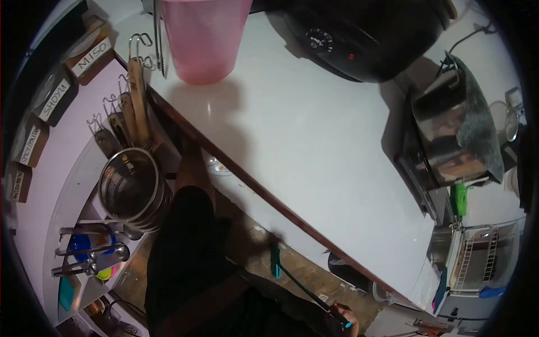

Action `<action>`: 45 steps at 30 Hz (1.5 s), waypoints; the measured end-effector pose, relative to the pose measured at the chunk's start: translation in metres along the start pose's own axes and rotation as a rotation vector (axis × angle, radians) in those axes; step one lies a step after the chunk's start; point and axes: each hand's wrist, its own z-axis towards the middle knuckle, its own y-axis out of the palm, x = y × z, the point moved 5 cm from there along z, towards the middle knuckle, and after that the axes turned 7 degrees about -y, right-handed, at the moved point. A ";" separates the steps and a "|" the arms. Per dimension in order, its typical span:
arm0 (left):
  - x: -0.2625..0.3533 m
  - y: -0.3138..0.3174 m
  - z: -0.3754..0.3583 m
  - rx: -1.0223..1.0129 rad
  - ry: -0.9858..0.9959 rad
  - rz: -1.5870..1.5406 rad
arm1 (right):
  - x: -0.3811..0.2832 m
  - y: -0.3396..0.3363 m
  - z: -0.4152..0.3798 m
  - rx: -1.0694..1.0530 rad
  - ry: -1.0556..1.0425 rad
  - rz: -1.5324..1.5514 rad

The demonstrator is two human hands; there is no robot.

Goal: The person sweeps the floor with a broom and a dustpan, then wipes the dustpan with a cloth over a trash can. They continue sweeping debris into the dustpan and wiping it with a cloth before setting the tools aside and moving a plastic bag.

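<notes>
Stick [305, 288] slants upper-left from hand [341, 314].

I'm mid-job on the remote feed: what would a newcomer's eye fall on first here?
Probably the pink container at the top of the white counter, and the bulky black appliance to its right. Next, the shiny metal pot at the right, then the right hand gripping a long teal-ended stick near the bottom.
</notes>
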 end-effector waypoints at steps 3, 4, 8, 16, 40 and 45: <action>-0.022 -0.001 0.020 -0.037 -0.050 0.048 | -0.010 -0.005 0.014 0.196 0.317 0.647; -0.028 -0.002 0.026 -0.042 -0.058 0.054 | -0.016 -0.002 0.020 0.264 0.422 0.860; -0.044 -0.005 0.041 -0.065 -0.085 0.083 | -0.008 -0.005 0.025 0.408 0.724 1.184; -0.046 0.002 0.045 -0.072 -0.100 0.102 | 0.069 -0.030 -0.031 0.185 0.734 0.495; -0.004 -0.263 -0.468 -1.514 0.169 -0.298 | 0.033 0.058 0.029 -0.098 0.929 0.316; -0.033 -0.484 -0.467 -1.140 -0.099 -0.157 | 0.014 0.088 0.079 -0.221 0.858 0.110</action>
